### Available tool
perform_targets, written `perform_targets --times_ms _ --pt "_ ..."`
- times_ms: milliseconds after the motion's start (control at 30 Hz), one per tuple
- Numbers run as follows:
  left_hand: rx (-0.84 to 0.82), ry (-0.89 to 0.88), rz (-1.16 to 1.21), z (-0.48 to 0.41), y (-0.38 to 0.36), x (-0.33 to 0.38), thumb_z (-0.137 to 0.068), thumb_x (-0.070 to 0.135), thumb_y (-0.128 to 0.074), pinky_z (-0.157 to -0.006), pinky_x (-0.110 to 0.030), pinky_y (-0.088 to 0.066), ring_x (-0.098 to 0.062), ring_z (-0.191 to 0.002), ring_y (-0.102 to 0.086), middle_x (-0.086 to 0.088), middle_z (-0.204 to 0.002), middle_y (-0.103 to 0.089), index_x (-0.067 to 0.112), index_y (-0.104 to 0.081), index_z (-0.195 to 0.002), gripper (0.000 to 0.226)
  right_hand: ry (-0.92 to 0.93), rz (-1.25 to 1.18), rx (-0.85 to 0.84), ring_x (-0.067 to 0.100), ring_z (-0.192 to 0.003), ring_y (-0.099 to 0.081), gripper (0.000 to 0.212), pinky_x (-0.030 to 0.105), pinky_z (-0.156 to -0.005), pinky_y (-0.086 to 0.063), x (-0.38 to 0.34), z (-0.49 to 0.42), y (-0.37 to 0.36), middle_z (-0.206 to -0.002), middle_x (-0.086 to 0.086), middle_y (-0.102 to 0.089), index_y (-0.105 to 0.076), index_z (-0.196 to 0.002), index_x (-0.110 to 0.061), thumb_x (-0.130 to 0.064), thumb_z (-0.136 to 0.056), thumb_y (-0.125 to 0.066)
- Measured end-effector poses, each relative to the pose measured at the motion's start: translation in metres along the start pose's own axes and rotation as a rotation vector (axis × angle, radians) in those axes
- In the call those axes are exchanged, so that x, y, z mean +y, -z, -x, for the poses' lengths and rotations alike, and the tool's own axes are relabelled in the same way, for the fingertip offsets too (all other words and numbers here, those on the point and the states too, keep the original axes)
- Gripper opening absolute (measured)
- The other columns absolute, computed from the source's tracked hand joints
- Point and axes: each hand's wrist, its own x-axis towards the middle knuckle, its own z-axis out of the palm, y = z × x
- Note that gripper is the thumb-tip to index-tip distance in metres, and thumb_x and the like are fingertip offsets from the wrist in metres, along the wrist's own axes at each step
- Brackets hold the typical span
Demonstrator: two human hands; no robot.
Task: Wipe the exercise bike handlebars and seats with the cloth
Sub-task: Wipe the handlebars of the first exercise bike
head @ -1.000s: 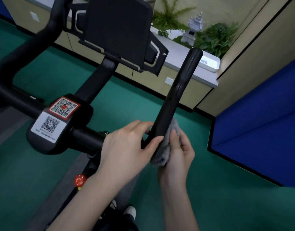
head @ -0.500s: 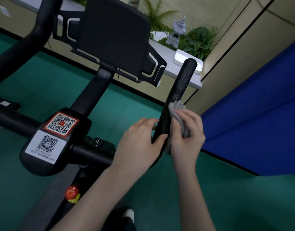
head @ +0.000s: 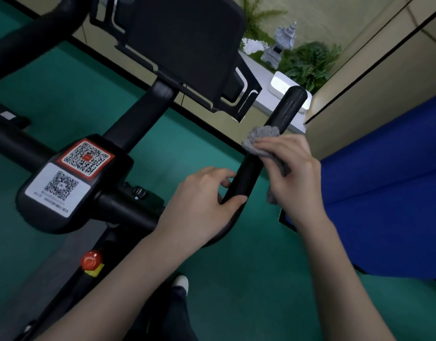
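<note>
Cloth [head: 260, 137] under right grip [head: 295, 175], against handlebar [head: 288, 107]

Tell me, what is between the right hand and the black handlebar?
The grey cloth: the right hand holds it against the handlebar, as the head view shows.

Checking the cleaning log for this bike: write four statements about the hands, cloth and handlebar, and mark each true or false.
1. The right hand holds the grey cloth against the handlebar grip. True.
2. The left hand grips the same bar below the cloth. True.
3. The cloth covers the bar's tip. False: the tip is bare, above the cloth.
4. The knob on the frame is blue. False: it is red.
</note>
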Motion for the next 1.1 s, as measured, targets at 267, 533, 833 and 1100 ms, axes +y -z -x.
perform_targets --times_ms 267,533,833,1100 --pt "0.03 0.015 -0.074 0.002 -0.004 0.005 -0.082 0.042 -0.066 -0.083 -0.039 -0.051 -0.014 -0.089 -0.061 0.011 -0.105 -0.063 0.029 -0.062 -0.118 0.038 0.257 -0.02 -0.342 0.016 -0.095 -0.05 0.013 0.016 -0.086 -0.041 0.003 -0.021 0.007 -0.097 -0.002 -0.069 -0.073 -0.097 -0.005 -0.005 -0.09 -0.062" --pt "0.024 0.081 -0.012 0.001 -0.002 0.004 -0.078 0.044 -0.071 -0.083 -0.036 -0.051 -0.009 -0.086 -0.061 0.016 -0.101 -0.064 0.034 -0.063 -0.115 0.04 0.232 0.096 -0.637 0.016 -0.1 -0.054 0.024 0.029 -0.085 -0.048 -0.003 -0.051 0.005 -0.103 -0.003 -0.071 -0.07 -0.103 -0.013 -0.016 -0.095 -0.047" --pt "-0.017 0.08 0.003 -0.003 0.001 0.0 -0.077 0.047 -0.071 -0.08 -0.031 -0.051 -0.002 -0.076 -0.06 0.019 -0.1 -0.062 0.038 -0.063 -0.11 0.035 0.227 0.253 -0.833 0.021 -0.101 -0.053 0.019 0.033 -0.088 -0.043 -0.01 -0.077 0.006 -0.094 0.007 -0.067 -0.069 -0.104 -0.011 -0.012 -0.094 -0.052" --pt "-0.024 0.091 -0.011 -0.004 0.0 0.0 -0.077 0.049 -0.071 -0.079 -0.025 -0.048 -0.001 -0.078 -0.059 0.02 -0.098 -0.061 0.038 -0.062 -0.113 0.039 0.217 0.293 -0.871 0.019 -0.101 -0.049 0.017 0.034 -0.085 -0.046 -0.008 -0.078 0.001 -0.094 0.007 -0.064 -0.069 -0.103 -0.013 -0.014 -0.095 -0.055"
